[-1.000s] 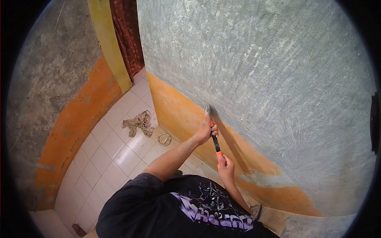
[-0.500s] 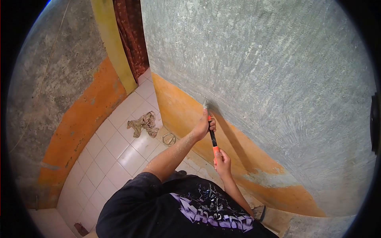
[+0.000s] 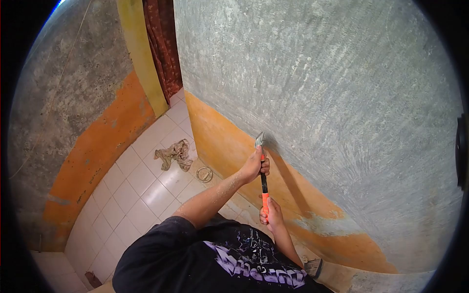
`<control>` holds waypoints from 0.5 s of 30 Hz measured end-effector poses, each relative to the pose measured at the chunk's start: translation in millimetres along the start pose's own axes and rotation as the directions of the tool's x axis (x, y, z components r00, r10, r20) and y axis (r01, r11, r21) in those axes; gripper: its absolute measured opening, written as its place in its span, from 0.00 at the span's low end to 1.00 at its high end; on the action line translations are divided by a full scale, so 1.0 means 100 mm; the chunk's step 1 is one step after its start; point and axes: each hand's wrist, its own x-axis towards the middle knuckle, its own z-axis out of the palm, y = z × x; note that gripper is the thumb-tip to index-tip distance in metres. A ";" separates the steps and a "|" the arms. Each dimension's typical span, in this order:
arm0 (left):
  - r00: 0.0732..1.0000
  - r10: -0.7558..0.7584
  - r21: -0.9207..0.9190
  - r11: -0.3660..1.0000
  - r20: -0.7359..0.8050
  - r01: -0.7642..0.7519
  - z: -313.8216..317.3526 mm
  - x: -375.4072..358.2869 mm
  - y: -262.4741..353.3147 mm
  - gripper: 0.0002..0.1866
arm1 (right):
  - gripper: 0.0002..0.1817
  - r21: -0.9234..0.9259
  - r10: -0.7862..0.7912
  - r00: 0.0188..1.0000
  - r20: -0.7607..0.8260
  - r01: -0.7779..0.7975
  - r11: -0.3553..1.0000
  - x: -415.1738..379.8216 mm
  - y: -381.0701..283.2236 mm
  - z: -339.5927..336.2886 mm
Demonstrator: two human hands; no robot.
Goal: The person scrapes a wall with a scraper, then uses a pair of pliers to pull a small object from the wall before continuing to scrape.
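A long-handled scraper with a black shaft, orange grips and a grey metal head is held against or very close to the wall. Closed around its upper part, just below the head, is my left hand. Lower down, my right hand wraps the orange grip at the handle's end. The scraper head is near the border between the rough grey wall surface and the orange painted band. Pale specks of dust cover my left forearm.
On the tiled floor to the left lie a crumpled cloth and a round ring-like object. A red patterned curtain hangs in the doorway. Another wall, grey above orange, curves along the left.
Both hands and the scraper have shifted down toward my body and slightly right. The scraper head shows more broadly now. My hands keep their hold.
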 end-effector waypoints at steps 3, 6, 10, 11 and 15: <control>0.999 -0.034 0.004 0.999 -0.029 0.034 -0.14 0.10 0.01 0.29 | 0.24 -0.088 -0.023 0.995 -0.094 0.014 0.996 0.11 0.01 0.04; 0.997 -0.063 0.026 0.998 -0.033 0.064 -0.27 0.14 0.04 0.29 | 0.23 -0.114 -0.048 0.985 -0.166 0.029 0.993 0.15 0.02 0.14; 0.996 -0.089 0.066 0.994 -0.003 0.089 -0.43 0.17 0.14 0.29 | 0.22 -0.105 -0.085 0.972 -0.217 0.063 0.992 0.31 0.21 0.24; 0.996 -0.093 0.068 0.993 -0.003 0.093 -0.47 0.18 0.15 0.29 | 0.22 -0.129 -0.087 0.969 -0.232 0.059 0.990 0.34 0.21 0.30; 0.997 -0.046 0.047 0.998 0.058 0.043 -0.65 0.22 0.24 0.30 | 0.22 -0.209 -0.115 0.957 -0.267 0.059 0.976 0.49 0.22 0.47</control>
